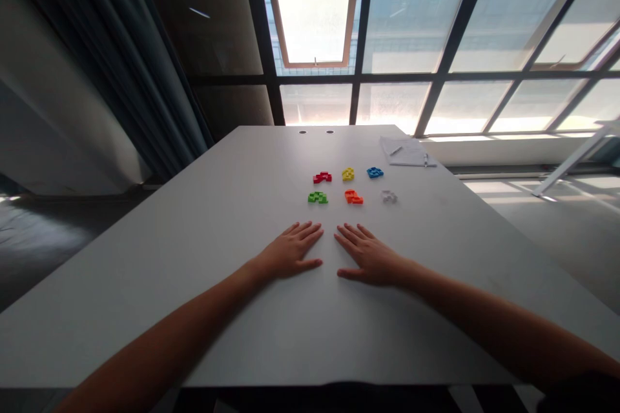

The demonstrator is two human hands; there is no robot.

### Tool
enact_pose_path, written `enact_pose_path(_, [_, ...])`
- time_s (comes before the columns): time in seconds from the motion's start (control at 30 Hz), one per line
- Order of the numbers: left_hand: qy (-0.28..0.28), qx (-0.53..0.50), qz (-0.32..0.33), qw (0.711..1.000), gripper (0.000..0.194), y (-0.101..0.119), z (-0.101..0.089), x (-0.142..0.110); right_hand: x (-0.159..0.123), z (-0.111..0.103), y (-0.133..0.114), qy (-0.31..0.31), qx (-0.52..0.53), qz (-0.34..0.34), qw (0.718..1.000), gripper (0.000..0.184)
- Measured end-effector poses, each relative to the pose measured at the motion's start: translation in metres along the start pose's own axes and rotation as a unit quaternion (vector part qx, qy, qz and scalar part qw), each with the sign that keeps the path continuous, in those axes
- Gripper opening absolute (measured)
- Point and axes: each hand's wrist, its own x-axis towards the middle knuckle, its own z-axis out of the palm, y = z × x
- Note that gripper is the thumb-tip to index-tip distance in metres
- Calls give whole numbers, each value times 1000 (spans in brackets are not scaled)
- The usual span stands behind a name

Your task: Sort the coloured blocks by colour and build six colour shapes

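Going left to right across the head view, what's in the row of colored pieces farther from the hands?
red piece, yellow piece, blue piece

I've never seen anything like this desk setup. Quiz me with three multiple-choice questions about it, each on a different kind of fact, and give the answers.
1. Which piece lies closest to the right hand?
A) blue piece
B) orange piece
C) red piece

2. How many pieces lie on the table?
A) four
B) eight
C) six

3. How is the left hand placed?
A) flat on the table, fingers spread
B) gripping the pen
C) lifting the paper

Answers:
1. B: it sits in the near row, just beyond the right hand's fingertips.
2. C: they form two rows of three.
3. A: it lies palm down and holds nothing.
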Motion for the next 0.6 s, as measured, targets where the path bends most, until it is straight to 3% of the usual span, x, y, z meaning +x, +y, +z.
enact_pose_path(0.13, [10,2,3,1000,92,0,-1,-1,1,6,3,43,3,-14,999,106])
enact_pose_path(0.3, [25,-12,5,1000,87,4,-4,-2,-1,7,1,48,-10,-18,999,103])
enact_pose_path(0.37, [43,-18,6,999,81,6,-5,-2,-1,9,0,73,-12,-25,997,94])
enact_pose_path(0.5, [97,-52,10,994,47,4,-15,-2,4,6,6,191,-2,-52,980,50])
enact_pose_path(0.6, [169,-51,-17,984,37,-3,-49,-4,4,-25,14,303,4,-78,950,34])
